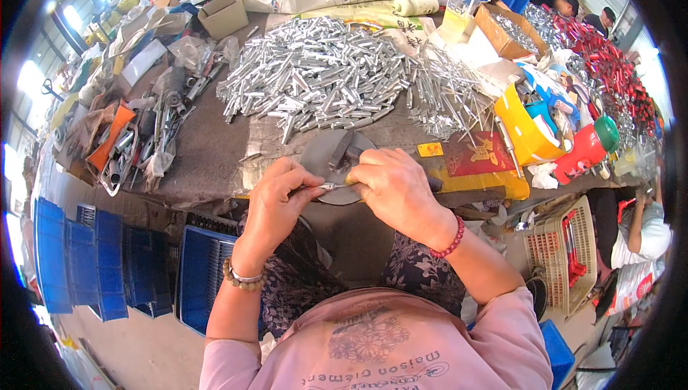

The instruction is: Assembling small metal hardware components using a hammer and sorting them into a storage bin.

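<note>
Over the near rim of a round grey metal disc (320, 148), my left hand (281, 193) pinches a small silvery metal piece (331, 186) between thumb and fingertips. My right hand (401, 188) is closed at the other end of that piece, its fingertips partly hidden. A dark metal block (351, 155), possibly a hammer head, rests on the disc by my right fingers. A dark rounded end shows past my right hand; whether it belongs to the block I cannot tell. Beyond the disc lies a big heap of short silvery metal tubes (315, 74).
Thin metal rods (448, 92) lie right of the heap, near a yellow container (527, 125) and a red bottle with a green cap (588, 150). Tools and scrap (136, 135) crowd the left. Blue crates (201, 275) stand below left, a cream basket (562, 257) below right. Other people sit at right.
</note>
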Demonstrator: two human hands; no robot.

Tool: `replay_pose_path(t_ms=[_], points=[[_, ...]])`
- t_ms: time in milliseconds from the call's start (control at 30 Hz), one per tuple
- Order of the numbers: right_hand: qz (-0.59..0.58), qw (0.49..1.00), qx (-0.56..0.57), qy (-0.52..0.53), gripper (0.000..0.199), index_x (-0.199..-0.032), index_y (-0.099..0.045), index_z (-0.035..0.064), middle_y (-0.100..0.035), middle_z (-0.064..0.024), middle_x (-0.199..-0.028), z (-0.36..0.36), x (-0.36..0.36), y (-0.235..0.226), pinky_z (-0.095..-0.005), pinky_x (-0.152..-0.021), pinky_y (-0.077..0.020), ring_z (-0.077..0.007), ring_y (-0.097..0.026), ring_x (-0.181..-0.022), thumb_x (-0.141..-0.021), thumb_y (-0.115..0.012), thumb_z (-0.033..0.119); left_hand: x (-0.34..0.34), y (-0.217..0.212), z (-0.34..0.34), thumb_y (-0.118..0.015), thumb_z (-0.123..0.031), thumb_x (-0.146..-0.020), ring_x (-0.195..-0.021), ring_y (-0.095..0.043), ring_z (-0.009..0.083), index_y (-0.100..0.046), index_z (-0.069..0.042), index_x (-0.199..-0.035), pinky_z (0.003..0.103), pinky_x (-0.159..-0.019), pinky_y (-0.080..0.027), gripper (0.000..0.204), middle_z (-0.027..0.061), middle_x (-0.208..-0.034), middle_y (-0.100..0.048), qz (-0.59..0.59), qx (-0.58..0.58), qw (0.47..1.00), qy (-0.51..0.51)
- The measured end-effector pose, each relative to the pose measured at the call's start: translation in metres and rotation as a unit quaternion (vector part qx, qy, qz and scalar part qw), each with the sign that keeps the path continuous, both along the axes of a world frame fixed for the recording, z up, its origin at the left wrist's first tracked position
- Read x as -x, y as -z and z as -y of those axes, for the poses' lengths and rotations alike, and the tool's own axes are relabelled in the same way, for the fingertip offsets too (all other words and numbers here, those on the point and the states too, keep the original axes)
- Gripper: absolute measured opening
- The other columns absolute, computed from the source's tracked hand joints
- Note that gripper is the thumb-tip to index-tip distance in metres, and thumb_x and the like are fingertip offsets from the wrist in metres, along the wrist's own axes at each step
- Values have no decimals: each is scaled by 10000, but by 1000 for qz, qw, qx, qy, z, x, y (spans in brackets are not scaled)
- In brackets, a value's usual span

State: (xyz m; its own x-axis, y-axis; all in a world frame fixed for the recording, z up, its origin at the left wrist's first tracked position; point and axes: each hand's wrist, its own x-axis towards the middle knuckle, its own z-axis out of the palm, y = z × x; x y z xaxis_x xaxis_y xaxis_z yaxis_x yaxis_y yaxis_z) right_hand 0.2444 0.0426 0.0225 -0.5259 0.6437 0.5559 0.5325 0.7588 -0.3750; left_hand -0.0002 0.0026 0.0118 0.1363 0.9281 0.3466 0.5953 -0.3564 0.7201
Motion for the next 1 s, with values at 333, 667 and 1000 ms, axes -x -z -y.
replay_pose_path(t_ms=[333,667,1000], points=[[-47,999,-2,22,193,-992,-757,114,-656,-71,-960,-3,-20,-2,-438,-835,-586,-314,-693,-990,-816,-791,41,-2,-5,1,-864,17,-848,-856,-688,255,-794,-1,-975,355,-768,-537,147,91,-930,-687,-4,7,1000,0],[66,984,-10,163,60,-921,-780,76,-695,-97,-923,-51,-121,0,-447,-817,-600,-327,-733,-938,-867,-757,68,-11,-9,4,-866,30,-850,-822,-679,245,-786,-3,-973,345,-742,-533,151,88,-910,-666,-16,-16,1000,-18],[91,987,-40,122,145,-961,-679,55,-664,-139,-897,-53,-101,4,-476,-792,-598,-349,-722,-891,-840,-758,77,-10,-8,9,-839,102,-826,-849,-644,239,-753,22,-972,342,-764,-502,187,86,-915,-630,-12,-15,1000,-16]])
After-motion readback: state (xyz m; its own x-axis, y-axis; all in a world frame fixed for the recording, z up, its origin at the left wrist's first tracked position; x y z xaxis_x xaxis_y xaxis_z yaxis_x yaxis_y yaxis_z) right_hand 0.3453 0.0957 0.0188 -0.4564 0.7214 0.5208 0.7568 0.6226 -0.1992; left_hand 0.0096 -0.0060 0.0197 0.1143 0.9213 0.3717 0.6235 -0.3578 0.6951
